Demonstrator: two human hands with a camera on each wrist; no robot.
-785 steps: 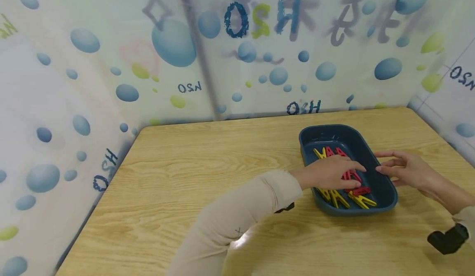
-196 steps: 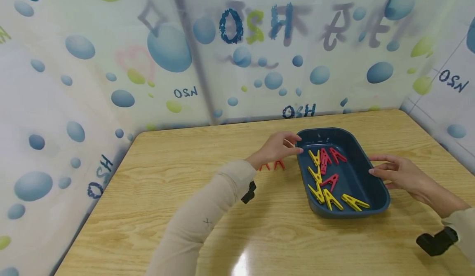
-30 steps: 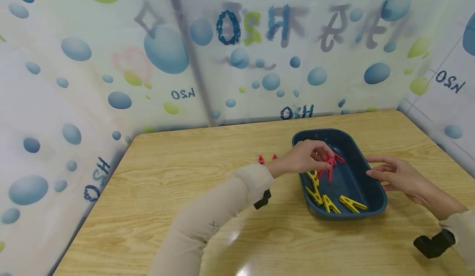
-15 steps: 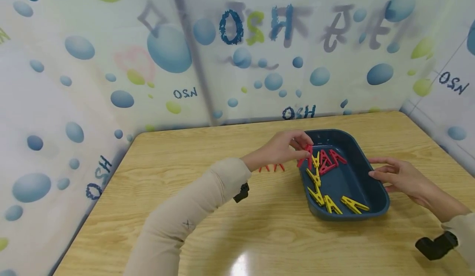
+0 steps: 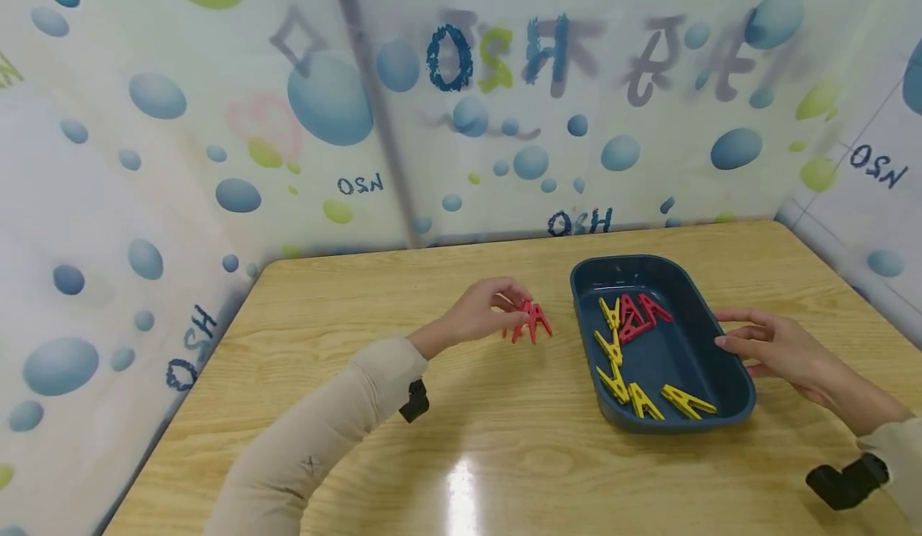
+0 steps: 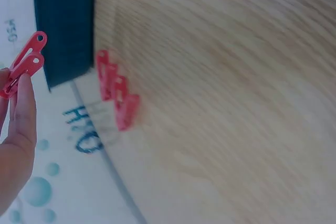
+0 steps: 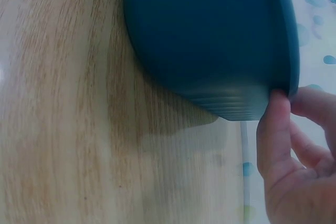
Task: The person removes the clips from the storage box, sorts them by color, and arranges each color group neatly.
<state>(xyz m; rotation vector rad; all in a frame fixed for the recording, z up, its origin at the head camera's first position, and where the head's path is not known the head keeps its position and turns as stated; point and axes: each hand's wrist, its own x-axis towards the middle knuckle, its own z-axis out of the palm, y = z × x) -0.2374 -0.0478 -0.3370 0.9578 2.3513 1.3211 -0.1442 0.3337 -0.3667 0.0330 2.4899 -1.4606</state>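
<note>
In the head view my left hand (image 5: 486, 312) pinches a red clothespin (image 6: 23, 66) between thumb and fingertips, above the table to the left of the dark blue plastic bin (image 5: 709, 328). Right by it, two red clothespins stand on the table, one of them a red clothespin (image 5: 543, 322) partly overlapped in the head view; the left wrist view shows the pair apart from the held one. My right hand (image 5: 781, 350) grips the bin's right rim, thumb on one side and fingers on the other. Inside the bin lie several yellow clothespins (image 5: 689, 402) and several red clothespins (image 5: 655, 309).
The wooden table (image 5: 346, 304) backs onto a light curtain (image 5: 461, 184) printed with blue and green drops. A black wrist camera (image 5: 414, 401) sits below the left cuff, another black wrist camera (image 5: 846, 480) at the right wrist.
My left hand has lifted a red clothespin out of the bin and carried it left over the rim to the red clothespins on the table. The right hand stays at the bin's rim.
</note>
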